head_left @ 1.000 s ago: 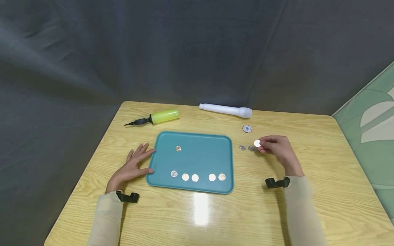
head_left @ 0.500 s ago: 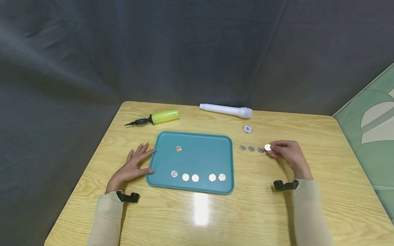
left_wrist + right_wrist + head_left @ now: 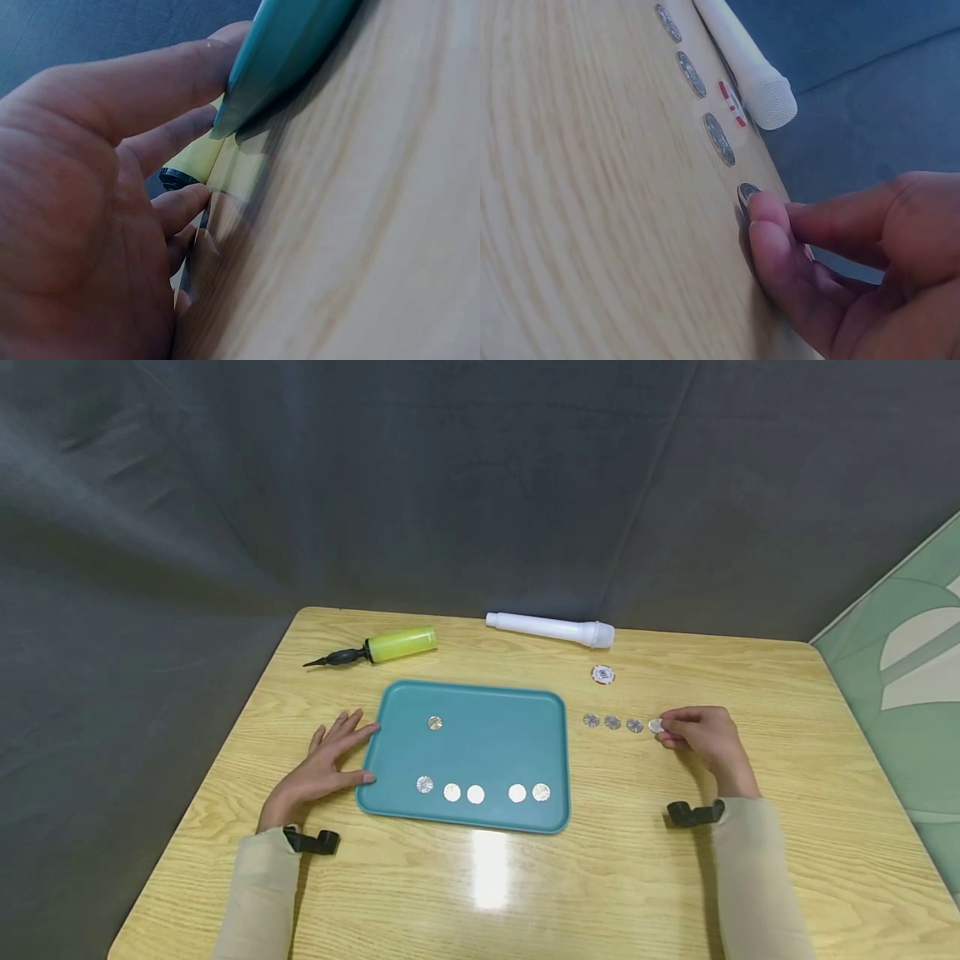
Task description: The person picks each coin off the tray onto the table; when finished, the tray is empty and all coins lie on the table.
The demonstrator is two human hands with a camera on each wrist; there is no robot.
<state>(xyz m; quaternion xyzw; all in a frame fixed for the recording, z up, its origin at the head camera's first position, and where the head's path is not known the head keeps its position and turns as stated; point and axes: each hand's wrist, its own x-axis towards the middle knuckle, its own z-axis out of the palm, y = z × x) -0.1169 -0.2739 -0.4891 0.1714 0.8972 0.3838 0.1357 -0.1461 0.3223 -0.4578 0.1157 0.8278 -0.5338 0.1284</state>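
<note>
My right hand (image 3: 703, 739) pinches a silver coin (image 3: 656, 726) between thumb and fingertips, close over the table at the right end of a row. Three more silver coins lie in that row, the closest being a coin (image 3: 719, 139) just left of the held one. At the left edge of the teal tray (image 3: 480, 689), my left hand (image 3: 321, 768) rests with fingers spread, thumb and forefinger at the rim. Inside the tray, several coins line the near side, among them a shiny coin (image 3: 476, 794), and a single gold-toned coin (image 3: 435, 722) lies farther back.
Behind the row lies a white poker chip (image 3: 603, 674) with red edge marks. A white toy microphone (image 3: 551, 628) lies along the table's back edge. Left of it is a yellow-green hand pump (image 3: 401, 644) with a black nozzle. A dark curtain (image 3: 480, 485) hangs behind the table.
My right hand has moved to the right and lowered the coin it pinches toward the table. A third coin in the row has come into view. The left hand and tray stay put.
</note>
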